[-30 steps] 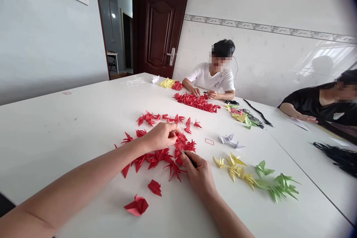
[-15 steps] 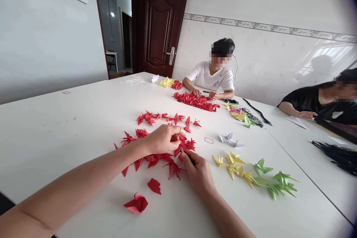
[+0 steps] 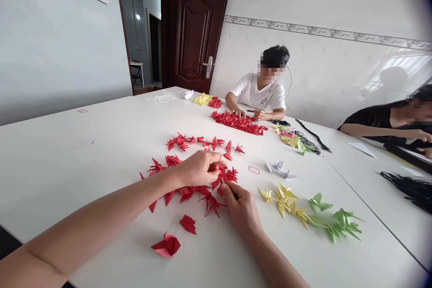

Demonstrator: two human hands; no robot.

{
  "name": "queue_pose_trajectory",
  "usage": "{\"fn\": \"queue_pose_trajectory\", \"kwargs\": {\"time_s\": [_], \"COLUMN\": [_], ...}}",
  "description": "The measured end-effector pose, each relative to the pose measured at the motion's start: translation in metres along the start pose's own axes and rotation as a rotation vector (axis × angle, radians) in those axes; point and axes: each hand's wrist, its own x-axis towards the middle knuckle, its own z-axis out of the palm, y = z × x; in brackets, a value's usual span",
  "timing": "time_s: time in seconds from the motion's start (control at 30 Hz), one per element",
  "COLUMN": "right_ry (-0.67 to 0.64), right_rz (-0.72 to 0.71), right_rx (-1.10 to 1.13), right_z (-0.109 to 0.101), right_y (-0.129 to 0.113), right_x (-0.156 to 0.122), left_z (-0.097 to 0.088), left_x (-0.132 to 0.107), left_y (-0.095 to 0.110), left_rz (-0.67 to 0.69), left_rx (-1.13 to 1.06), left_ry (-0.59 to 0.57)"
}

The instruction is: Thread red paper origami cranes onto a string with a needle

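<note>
My left hand (image 3: pixel 197 167) is closed, pinching a red paper crane (image 3: pixel 225 173) among several red cranes (image 3: pixel 189 189) scattered on the white table (image 3: pixel 84 153). My right hand (image 3: pixel 241 209) is closed around a thin dark tool, perhaps a needle or pen, whose tip points at the same crane. Two loosely folded red papers (image 3: pixel 166 245) lie nearer to me, apart from both hands.
Yellow cranes (image 3: pixel 281 200) and green cranes (image 3: pixel 337 225) lie to the right, pale ones (image 3: pixel 278 168) beyond. A person in white (image 3: pixel 261 92) works over another red pile (image 3: pixel 238 122). A person in black (image 3: pixel 388 121) sits at right near black strings (image 3: pixel 410 189).
My hands stayed almost still over the red cranes; the left fingers shifted slightly right on the crane. The person in black moved a hand to the right.
</note>
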Motion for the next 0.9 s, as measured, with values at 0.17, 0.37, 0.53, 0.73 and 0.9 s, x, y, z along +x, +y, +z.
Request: {"fn": "queue_pose_trajectory", "kwargs": {"time_s": [0.17, 0.37, 0.53, 0.73, 0.9], "right_ry": [-0.001, 0.004, 0.008, -0.001, 0.000], "right_rz": [0.000, -0.022, -0.031, -0.038, -0.043], "right_rx": [0.018, 0.037, 0.050, 0.048, 0.052], "right_z": [0.0004, -0.0001, 0.0001, 0.0004, 0.0005], "right_y": [-0.0003, -0.0013, -0.0008, 0.0009, 0.0016], "right_x": [-0.0002, -0.0004, -0.0008, -0.0012, -0.0009], "left_z": [0.0002, -0.0008, -0.0018, -0.0038, -0.0046], "left_x": [-0.0004, -0.0005, -0.0010, -0.0013, -0.0014], "left_y": [-0.0005, 0.0008, 0.0020, 0.0027, 0.0054], "left_rz": [0.038, 0.047, 0.038, 0.030, 0.023], "left_rx": [-0.013, 0.018, 0.029, 0.031, 0.050], "left_ry": [-0.008, -0.017, -0.022, -0.039, -0.028]}}
